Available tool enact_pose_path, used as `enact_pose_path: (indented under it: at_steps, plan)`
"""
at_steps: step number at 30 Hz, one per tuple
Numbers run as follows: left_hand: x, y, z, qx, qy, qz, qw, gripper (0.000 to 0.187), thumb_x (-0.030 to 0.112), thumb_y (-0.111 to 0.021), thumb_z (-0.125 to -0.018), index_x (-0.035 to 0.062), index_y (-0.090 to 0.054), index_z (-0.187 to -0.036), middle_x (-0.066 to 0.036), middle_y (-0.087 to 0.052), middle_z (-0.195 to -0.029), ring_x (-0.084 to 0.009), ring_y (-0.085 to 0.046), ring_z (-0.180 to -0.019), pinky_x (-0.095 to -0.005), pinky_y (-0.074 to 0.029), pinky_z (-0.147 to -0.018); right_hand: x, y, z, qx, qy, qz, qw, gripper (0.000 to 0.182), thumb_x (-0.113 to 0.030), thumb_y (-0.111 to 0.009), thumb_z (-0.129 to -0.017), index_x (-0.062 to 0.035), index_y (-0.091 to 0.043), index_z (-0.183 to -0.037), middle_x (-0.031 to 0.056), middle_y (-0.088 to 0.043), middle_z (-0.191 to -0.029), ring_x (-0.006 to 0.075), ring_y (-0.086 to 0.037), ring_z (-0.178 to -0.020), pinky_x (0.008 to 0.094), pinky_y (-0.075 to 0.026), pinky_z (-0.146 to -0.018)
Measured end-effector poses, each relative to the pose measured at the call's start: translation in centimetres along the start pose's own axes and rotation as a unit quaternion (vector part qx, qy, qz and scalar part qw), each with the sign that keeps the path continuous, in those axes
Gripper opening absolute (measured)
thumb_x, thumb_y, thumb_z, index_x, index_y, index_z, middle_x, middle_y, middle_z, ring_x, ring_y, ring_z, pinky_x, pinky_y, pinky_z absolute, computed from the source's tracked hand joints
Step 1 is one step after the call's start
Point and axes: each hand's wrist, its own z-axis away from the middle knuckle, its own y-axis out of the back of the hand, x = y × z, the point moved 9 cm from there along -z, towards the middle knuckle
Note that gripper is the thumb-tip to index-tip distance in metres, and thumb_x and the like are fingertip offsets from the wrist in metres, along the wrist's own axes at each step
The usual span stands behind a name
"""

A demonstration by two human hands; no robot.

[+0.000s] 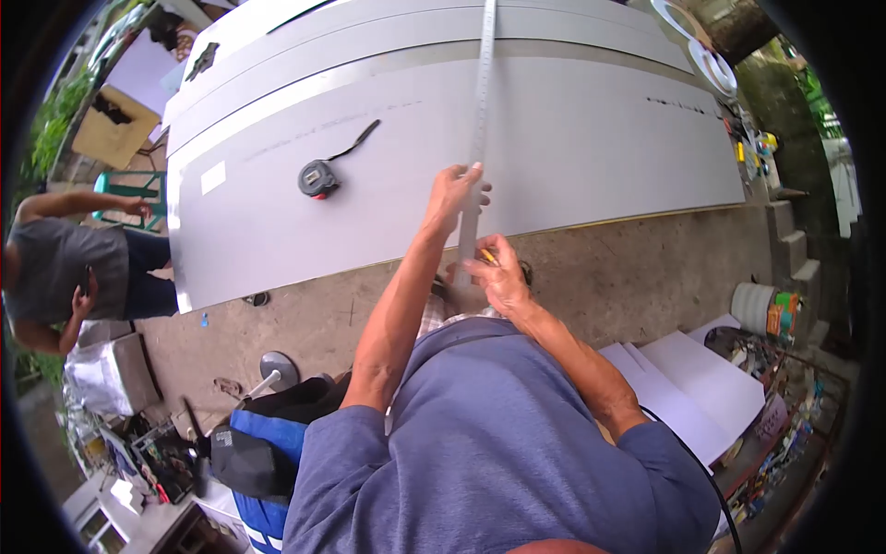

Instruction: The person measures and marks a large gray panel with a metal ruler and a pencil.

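A broad grey sheet (369,212) lies in front of the person, its long axis running left to right and its near edge just ahead of the body. Further panels (406,44) lie beyond its far edge. At the left end stands a co-worker (78,263), apart from the hands.

The long ruler (482,102) crosses the sheet roughly at right angles to that long axis, reaching from the far side almost straight back towards the person's middle. Its near end juts past the sheet's near edge, between the forearms.

Both hands are at this near portion, one behind the other along the ruler. The left hand (450,198) is farther out, over the sheet, partly closed about the ruler with the thumb on top. The right hand (498,277) is closer to the body, just off the near edge and by the ruler's end; its fingers are curled on a yellow pencil (489,258), and blur hides whether they also pinch the ruler.

Left of the ruler, well apart from it, a tape measure (318,179) rests on the sheet, nearer the left hand than the right.
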Motion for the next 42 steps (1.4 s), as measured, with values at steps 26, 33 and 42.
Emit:
enact_pose_path:
  at_steps: [26,33,42]
  plan:
    - [-3.4,30.7,15.5,0.359,-0.17,-0.022,0.917,0.023,0.019,-0.064,-0.1,-0.0031,-0.071,-0.103,-0.001,-0.061,-0.063,-0.0063,-0.051,-0.049,-0.0246,-0.041,-0.044,2.1,-6.4,-6.0,-0.148,-0.012,0.356,0.923,0.032,0.004,-0.062,-0.092,0.0001,-0.056,-0.124,0.0091,-0.063,-0.108,0.0132,-0.068,-0.081,0.026,-0.059,-0.068]
    - [-4.6,31.6,22.5,0.412,-0.179,0.024,0.893,0.018,0.014,-0.063,-0.101,-0.0022,-0.068,-0.105,-0.001,-0.06,-0.067,-0.0058,-0.049,-0.051,-0.0223,-0.038,-0.045,1.2,-2.8,-12.2,-0.109,0.003,0.38,0.919,0.031,0.002,-0.064,-0.089,0.0003,-0.059,-0.12,0.0084,-0.065,-0.102,0.0127,-0.067,-0.075,0.0258,-0.057,-0.062]
    - [-0.4,42.0,18.7,0.48,-0.166,-0.016,0.861,0.026,0.019,-0.065,-0.1,-0.003,-0.072,-0.113,0.0,-0.06,-0.068,-0.0034,-0.048,-0.05,-0.0218,-0.037,-0.043,0.5,-5.5,-15.5,-0.142,-0.005,0.385,0.912,0.033,0.002,-0.063,-0.091,0.0,-0.058,-0.123,0.0096,-0.065,-0.106,0.0135,-0.067,-0.077,0.0266,-0.058,-0.064]
